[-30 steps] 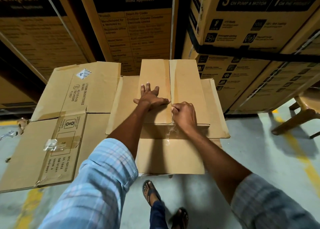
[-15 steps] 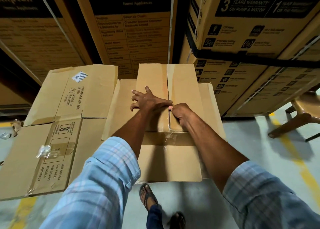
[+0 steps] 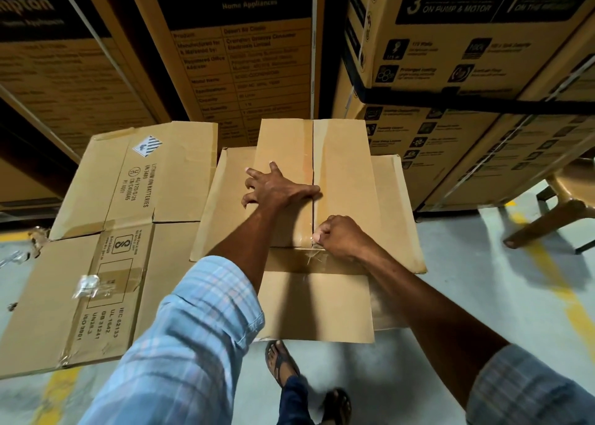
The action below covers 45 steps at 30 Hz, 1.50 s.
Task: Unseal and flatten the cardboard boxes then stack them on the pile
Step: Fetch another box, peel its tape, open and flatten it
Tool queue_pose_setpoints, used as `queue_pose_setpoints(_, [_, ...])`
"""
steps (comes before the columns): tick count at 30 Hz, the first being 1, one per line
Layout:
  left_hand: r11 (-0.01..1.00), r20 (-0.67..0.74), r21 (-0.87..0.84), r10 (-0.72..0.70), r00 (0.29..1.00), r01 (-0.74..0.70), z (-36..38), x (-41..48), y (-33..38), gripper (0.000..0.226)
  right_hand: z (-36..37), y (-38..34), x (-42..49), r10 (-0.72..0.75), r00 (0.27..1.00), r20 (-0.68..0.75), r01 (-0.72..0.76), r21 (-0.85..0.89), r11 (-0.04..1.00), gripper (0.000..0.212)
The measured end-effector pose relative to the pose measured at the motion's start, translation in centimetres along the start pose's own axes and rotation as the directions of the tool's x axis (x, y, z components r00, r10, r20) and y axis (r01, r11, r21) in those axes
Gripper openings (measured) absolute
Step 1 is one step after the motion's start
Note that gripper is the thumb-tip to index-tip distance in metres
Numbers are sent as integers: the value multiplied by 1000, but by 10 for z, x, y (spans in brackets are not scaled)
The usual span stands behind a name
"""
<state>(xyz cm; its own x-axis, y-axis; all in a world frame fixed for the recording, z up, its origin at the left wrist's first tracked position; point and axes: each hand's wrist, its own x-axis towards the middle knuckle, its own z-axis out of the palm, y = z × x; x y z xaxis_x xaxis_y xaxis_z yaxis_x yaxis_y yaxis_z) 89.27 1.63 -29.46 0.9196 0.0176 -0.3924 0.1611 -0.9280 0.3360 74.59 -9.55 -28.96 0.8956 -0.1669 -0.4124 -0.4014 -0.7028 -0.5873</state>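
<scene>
Two cardboard pieces lie before the person, listed from left to right.

1. Flattened carton [image 3: 128, 231], far left: opened out flat and printed "LITHIUM ION BATTERIES", with a striped hazard diamond near its far edge. A crumpled wad of clear film [image 3: 86, 284] sits on its near panel. What carries the carton is hidden.

2. Left hand [image 3: 277, 188], centre: fingers spread wide and straight, palm pressed on the left top flap of the plain box, with the thumb lying at the centre seam. The plaid sleeve [image 3: 193, 344] is rolled to the forearm.

3. Plain cardboard box [image 3: 347, 179], centre: unprinted, with its two long flaps closed and meeting in a seam. Its side flaps are splayed outward, and its left side overlaps the flattened carton's right edge.

4. Clear tape [image 3: 313, 154]: runs along the seam and is wrinkled at the near end.

5. Right hand [image 3: 341, 236], just right of the seam: fingers curled, with the fingertips pinching the tape at the seam's near end.

6. Stacked cartons [image 3: 238, 38], behind: tall, printed "Crompton Home Appliances". Those to the right carry warranty panels.

7. Wooden chair [image 3: 566, 205], far right, only partly in view, on the grey floor [image 3: 483, 279] with its yellow line.

8. Sandalled foot [image 3: 281, 363], bottom centre, below the box's near edge.
</scene>
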Motion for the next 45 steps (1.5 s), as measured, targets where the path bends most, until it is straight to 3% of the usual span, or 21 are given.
queue_pose_setpoints(6, [1000, -4, -7, 11, 1000, -11, -1, -6, 0, 141, 25, 0, -6, 68, 988, -136, -78, -73, 994, 7])
queue_pose_setpoints(10, [1000, -2, -6, 10, 1000, -10, -2, -6, 0, 142, 42, 1, -17, -7, 956, -294, -24, -101, 995, 9])
queue_pose_setpoints(15, [1000, -2, -4, -5, 1000, 5, -2, -8, 2, 145, 68, -1, -27, -135, 883, -449, -54, -384, 922, 18])
queue_pose_setpoints(22, [1000, 0, -4, -14, 1000, 14, -4, -13, 6, 144, 99, -2, -35, -78, 764, -641, -132, -273, 953, 22])
queue_pose_setpoints(26, [1000, 11, -9, -16, 1000, 16, -6, -11, 5, 144, 108, 8, -41, -141, 709, -691, -16, -216, 976, 22])
queue_pose_setpoints(30, [999, 51, 1, -36, 998, 36, -12, -11, 10, 146, 103, 19, -38, -158, 590, -792, 269, 9, 963, 9])
queue_pose_setpoints(33, [999, 60, 22, -39, 997, 38, -13, -16, 13, 147, 101, 23, -36, -141, 540, -830, 361, 77, 930, 23])
queue_pose_setpoints(38, [998, 126, 47, -36, 991, 31, 5, -31, 4, 153, 97, 35, -30, -134, 578, -805, 354, 100, 930, 22])
queue_pose_setpoints(41, [995, 204, 43, -101, 974, 94, 11, -43, -5, 166, 91, 31, -27, -77, 666, -742, 276, 150, 949, 12])
queue_pose_setpoints(45, [986, 195, 118, -141, 971, 120, 16, -70, -2, 160, 87, 28, -28, -38, 730, -683, 220, 182, 958, 24])
